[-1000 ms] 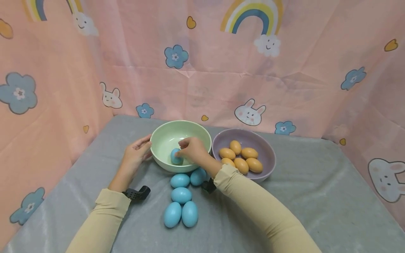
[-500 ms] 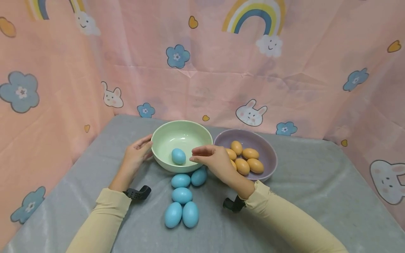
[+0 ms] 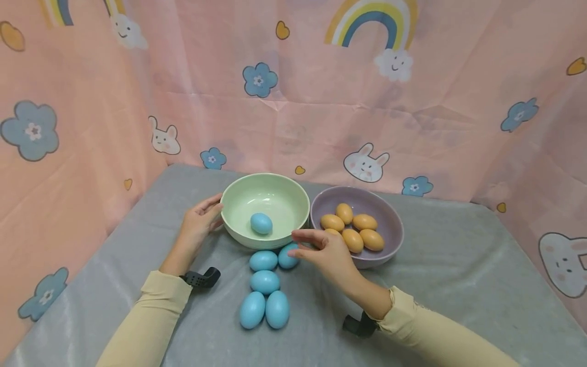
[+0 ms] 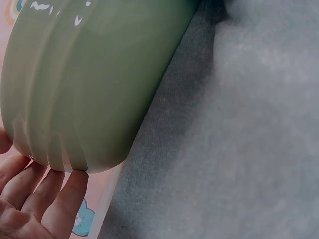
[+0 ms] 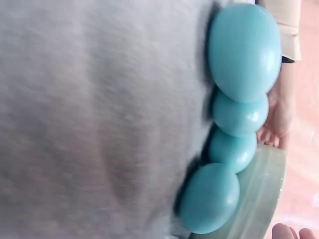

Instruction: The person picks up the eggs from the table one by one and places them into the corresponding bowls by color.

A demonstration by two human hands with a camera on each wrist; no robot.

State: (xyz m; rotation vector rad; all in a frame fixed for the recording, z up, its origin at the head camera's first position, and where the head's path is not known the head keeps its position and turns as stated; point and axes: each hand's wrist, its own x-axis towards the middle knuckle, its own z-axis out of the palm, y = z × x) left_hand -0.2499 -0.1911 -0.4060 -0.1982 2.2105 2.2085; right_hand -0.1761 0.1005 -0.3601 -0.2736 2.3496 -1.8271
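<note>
A light green bowl (image 3: 293, 219) holds one blue egg (image 3: 261, 223). My left hand (image 3: 194, 224) rests its fingertips on the bowl's outer left wall; in the left wrist view the fingers (image 4: 65, 204) touch the ribbed side. Several more blue eggs lie on the cloth before the bowl, among them one at the right end of the top row (image 3: 287, 257) and a pair at the front, one being the left egg (image 3: 252, 310). At the top-row right egg hovers my right hand (image 3: 332, 260), thumb and fingers apart, nothing held; whether the thumb touches that egg I cannot tell.
A purple bowl (image 3: 392, 232) with several orange-yellow eggs (image 3: 364, 222) stands right beside the green bowl. Grey cloth (image 3: 458, 285) covers the table. A pink patterned curtain (image 3: 293, 127) hangs behind and along both sides.
The right hand has let go of a blue egg in the green bowl and moved right and toward me, out of the bowl. The left hand stays at the bowl.
</note>
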